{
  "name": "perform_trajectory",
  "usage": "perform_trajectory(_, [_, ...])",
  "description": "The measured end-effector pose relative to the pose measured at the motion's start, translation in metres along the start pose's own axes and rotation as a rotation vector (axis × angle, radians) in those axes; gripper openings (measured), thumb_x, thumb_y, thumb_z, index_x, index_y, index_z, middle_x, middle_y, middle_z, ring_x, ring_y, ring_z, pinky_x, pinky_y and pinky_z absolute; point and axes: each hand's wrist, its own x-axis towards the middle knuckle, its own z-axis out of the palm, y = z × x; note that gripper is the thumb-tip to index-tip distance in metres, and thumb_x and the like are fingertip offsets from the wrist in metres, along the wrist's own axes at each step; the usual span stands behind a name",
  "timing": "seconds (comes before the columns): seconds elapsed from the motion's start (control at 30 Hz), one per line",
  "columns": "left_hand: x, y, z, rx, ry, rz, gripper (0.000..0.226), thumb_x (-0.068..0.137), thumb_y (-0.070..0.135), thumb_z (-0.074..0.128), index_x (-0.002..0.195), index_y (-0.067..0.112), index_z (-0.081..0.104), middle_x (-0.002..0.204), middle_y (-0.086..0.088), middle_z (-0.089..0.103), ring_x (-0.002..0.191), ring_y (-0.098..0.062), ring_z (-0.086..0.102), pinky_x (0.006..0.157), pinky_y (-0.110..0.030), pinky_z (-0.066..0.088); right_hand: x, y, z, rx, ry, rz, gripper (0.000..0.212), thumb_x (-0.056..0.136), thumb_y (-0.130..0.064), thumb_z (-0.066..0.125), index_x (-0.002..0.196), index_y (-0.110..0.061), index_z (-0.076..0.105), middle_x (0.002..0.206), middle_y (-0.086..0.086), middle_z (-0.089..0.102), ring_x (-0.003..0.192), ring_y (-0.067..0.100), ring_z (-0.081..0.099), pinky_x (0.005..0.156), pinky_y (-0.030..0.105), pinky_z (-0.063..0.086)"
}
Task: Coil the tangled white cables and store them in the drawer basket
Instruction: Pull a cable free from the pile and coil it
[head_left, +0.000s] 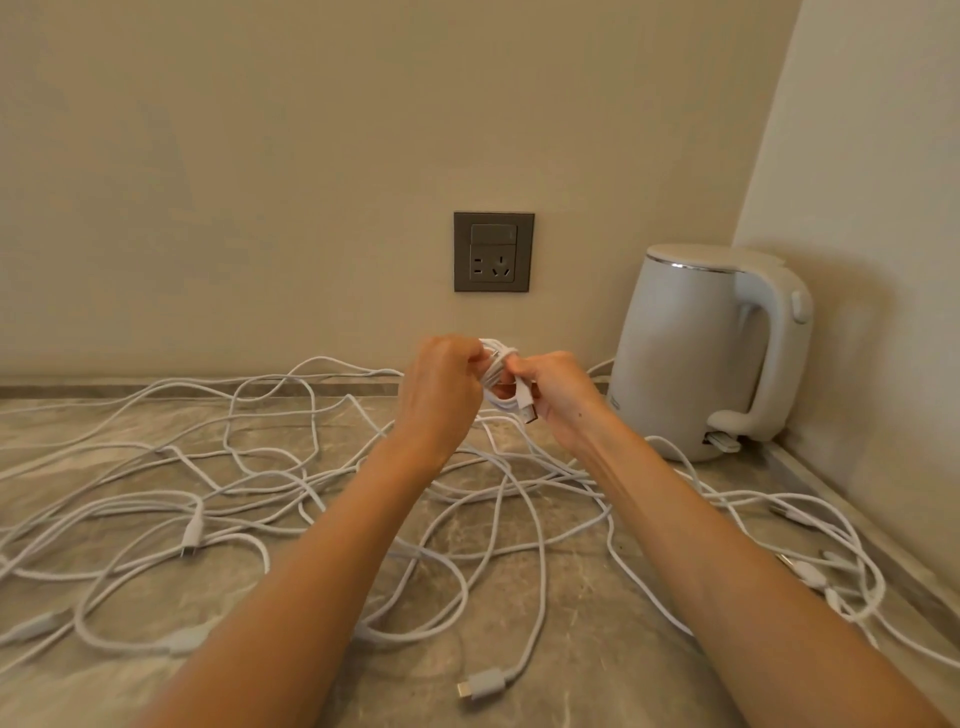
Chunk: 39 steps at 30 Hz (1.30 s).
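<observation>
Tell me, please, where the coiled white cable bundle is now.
Head view, centre: the coiled white cable bundle is held between the left hand and right hand, below the grey wall socket, left of the white kettle.

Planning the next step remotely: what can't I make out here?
Head view:
Drawer basket: nowhere in frame.
Coil: mostly covered by left hand and right hand; turns uncountable.
Loose cables: cut off at left and right edges, partly under the forearms; number unclear.

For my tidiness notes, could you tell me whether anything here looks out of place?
Yes: white cables sprawl tangled across the counter; only one small coil is gathered, between the left hand and right hand.
</observation>
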Motion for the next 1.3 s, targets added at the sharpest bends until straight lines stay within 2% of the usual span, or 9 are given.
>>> perform_trajectory(0.13, [-0.005,-0.001,0.003,0.163,-0.083,0.104,0.022,0.089,0.0,0.044,0.074,-0.001,0.06,0.08,-0.017,0.06,0.074,-0.021,0.037,0.063,-0.035,0.033,0.001,0.002,-0.003,0.021,0.025,0.037,0.017,0.09,0.0,0.054,0.094,0.013,0.064,0.071,0.012,0.06,0.063,0.017,0.057,0.069,0.029,0.05])
perform_trajectory(0.27, [-0.009,-0.001,0.007,0.195,-0.072,0.196,0.027,0.09,0.02,0.053,0.077,-0.001,0.063,0.082,-0.018,0.06,0.077,-0.028,0.045,0.063,-0.034,0.032,0.0,0.002,-0.006,0.032,0.034,0.085,0.018,0.09,0.001,0.053,0.073,0.001,0.06,0.061,0.008,0.054,0.045,0.01,0.052,0.041,0.018,0.04])
perform_trajectory(0.37, [-0.012,-0.005,0.009,0.241,-0.116,0.239,0.022,0.09,0.013,0.056,0.083,-0.006,0.065,0.09,-0.019,0.056,0.083,-0.032,0.052,0.06,-0.034,0.034,0.001,0.004,-0.005,0.017,0.056,0.085,0.011,0.088,0.0,0.056,0.083,0.007,0.063,0.066,0.012,0.059,0.048,0.012,0.058,0.044,0.018,0.046])
perform_trajectory(0.5, [-0.01,-0.015,0.013,0.205,-0.143,0.234,0.021,0.088,0.004,0.054,0.068,-0.002,0.056,0.089,-0.017,0.049,0.068,-0.027,0.046,0.062,-0.036,0.039,0.004,0.006,-0.003,-0.103,0.088,0.071,0.023,0.082,-0.005,0.064,0.101,0.009,0.065,0.09,0.02,0.07,0.079,0.028,0.068,0.08,0.042,0.056])
perform_trajectory(0.67, [-0.011,-0.016,0.017,0.145,-0.154,0.131,0.004,0.089,0.006,0.046,0.086,0.004,0.048,0.086,-0.01,0.051,0.069,-0.022,0.043,0.058,-0.031,0.033,0.002,0.006,-0.005,-0.036,-0.006,0.107,0.019,0.089,0.003,0.053,0.105,0.011,0.061,0.078,0.015,0.063,0.064,0.021,0.062,0.061,0.03,0.054])
perform_trajectory(0.8, [-0.015,-0.014,0.016,0.224,-0.219,0.106,0.014,0.096,0.007,0.036,0.101,0.005,0.049,0.096,-0.008,0.045,0.084,-0.022,0.043,0.068,-0.029,0.028,-0.002,0.006,-0.003,0.0,-0.05,0.122,0.02,0.089,0.004,0.052,0.106,0.009,0.061,0.074,0.013,0.062,0.055,0.016,0.062,0.047,0.023,0.053])
perform_trajectory(0.97, [-0.008,-0.023,0.016,0.241,-0.178,0.175,0.01,0.077,-0.015,0.056,0.075,-0.006,0.06,0.076,-0.022,0.056,0.07,-0.036,0.053,0.058,-0.032,0.029,0.001,0.01,-0.003,0.043,-0.08,0.126,0.02,0.089,0.004,0.052,0.107,0.009,0.06,0.07,0.011,0.062,0.053,0.015,0.061,0.058,0.029,0.054])
perform_trajectory(1.17, [-0.01,-0.018,0.007,0.225,-0.136,0.223,0.009,0.067,0.004,0.053,0.06,-0.001,0.057,0.06,-0.019,0.057,0.053,-0.033,0.053,0.05,-0.031,0.04,-0.004,0.012,0.003,0.056,-0.116,0.101,0.02,0.089,0.005,0.051,0.107,0.009,0.061,0.069,0.011,0.061,0.055,0.015,0.06,0.056,0.026,0.054])
perform_trajectory(1.3, [-0.005,-0.021,0.006,0.049,-0.066,0.092,0.017,0.088,0.0,0.047,0.074,-0.001,0.056,0.082,-0.021,0.059,0.08,-0.031,0.047,0.073,-0.034,0.031,-0.005,0.009,0.006,0.103,-0.152,0.075,0.019,0.09,0.002,0.052,0.105,0.01,0.061,0.064,0.008,0.063,0.049,0.011,0.062,0.049,0.023,0.053])
